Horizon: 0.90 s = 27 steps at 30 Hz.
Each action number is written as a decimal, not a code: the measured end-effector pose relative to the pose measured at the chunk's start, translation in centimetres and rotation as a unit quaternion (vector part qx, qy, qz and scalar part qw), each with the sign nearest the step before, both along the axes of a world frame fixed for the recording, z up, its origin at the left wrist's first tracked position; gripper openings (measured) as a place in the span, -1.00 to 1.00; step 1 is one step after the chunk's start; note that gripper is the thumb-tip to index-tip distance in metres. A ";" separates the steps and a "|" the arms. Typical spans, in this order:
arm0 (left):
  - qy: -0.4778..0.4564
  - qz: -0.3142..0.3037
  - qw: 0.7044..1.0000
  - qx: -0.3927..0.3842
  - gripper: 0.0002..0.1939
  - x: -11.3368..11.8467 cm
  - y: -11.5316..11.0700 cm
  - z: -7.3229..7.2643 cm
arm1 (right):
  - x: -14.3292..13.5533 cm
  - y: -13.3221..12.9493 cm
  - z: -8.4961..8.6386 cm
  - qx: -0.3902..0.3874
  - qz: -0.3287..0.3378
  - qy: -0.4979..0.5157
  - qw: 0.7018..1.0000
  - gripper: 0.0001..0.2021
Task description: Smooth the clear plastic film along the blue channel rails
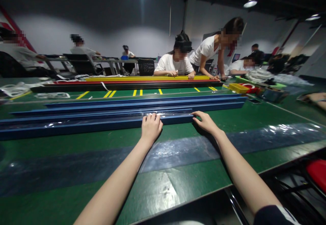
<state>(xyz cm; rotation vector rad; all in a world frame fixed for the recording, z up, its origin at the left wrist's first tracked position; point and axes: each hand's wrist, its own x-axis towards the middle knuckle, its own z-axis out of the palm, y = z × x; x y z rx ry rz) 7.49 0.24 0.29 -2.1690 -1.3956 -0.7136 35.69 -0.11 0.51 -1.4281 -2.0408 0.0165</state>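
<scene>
Head cam: my left grip (152, 126) curls over the nearest blue channel (177, 119) on the green bench (84, 143), right grip (205, 122) fingers bent at its right end; honestly can't tell if either's clamped.

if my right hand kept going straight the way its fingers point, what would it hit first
Most likely the nearest blue rail, at its right end: the right hand seems to be at or touching it already, though depth is unclear.

Long blue channel (89, 128), flat; clr film (49, 125) prob. inside.
</scene>
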 end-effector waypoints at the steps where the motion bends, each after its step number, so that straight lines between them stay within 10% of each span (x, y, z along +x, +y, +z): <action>1: -0.003 0.003 1.000 0.000 -0.74 0.0 0.0 0.0 | 0.0 0.0 0.0 0.000 0.001 -0.003 1.000 -0.76; 27: -0.026 -0.022 0.999 -0.023 -0.76 -0.5 0.7 -0.3 | -0.1 0.2 -0.2 -0.013 -0.024 -0.003 1.000 -0.77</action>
